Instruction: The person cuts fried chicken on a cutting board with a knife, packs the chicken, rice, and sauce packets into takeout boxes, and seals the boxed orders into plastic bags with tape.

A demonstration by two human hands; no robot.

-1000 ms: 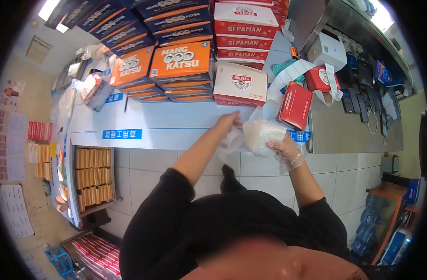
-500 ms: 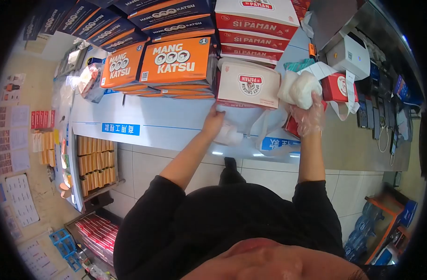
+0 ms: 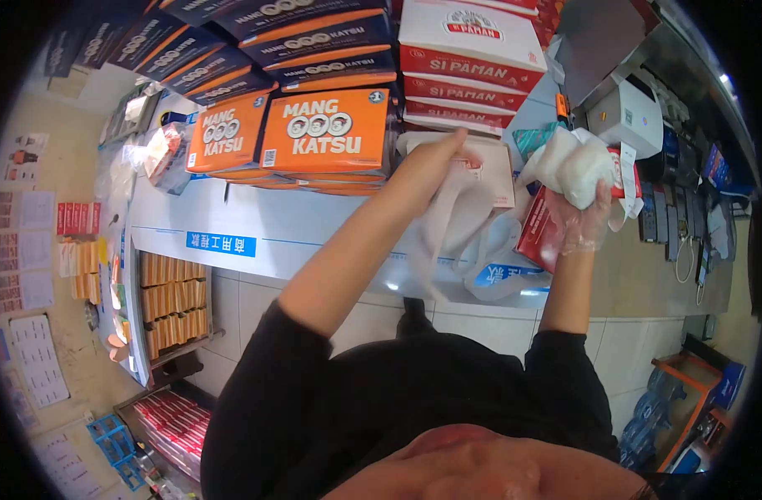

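Note:
My right hand [image 3: 588, 212], in a clear plastic glove, is closed around white wrapped bundles [image 3: 577, 167], rounded and soft-looking, over the right part of the counter. My left hand [image 3: 454, 154] is over the near white-and-red Si Paman box [image 3: 499, 171], covering part of its top. Its fingers are smeared by motion, so their grip is unclear. Below that wrist, a pale, translucent plastic bag [image 3: 456, 221] with strap-like handles hangs near the counter edge. A red box [image 3: 538, 232] lies beside my right wrist, partly covered.
Orange Mang Katsu boxes [image 3: 327, 133] are stacked at the left, with more Si Paman boxes [image 3: 471, 62] behind. A white printer [image 3: 624, 112] with paper slips and several phones [image 3: 671, 212] are on the right. Water bottles [image 3: 648, 417] stand low at right.
My left hand has moved up and right, from the box's near left corner onto its top. My right hand has shifted right and slightly nearer with the white bundles. The view has shifted slightly.

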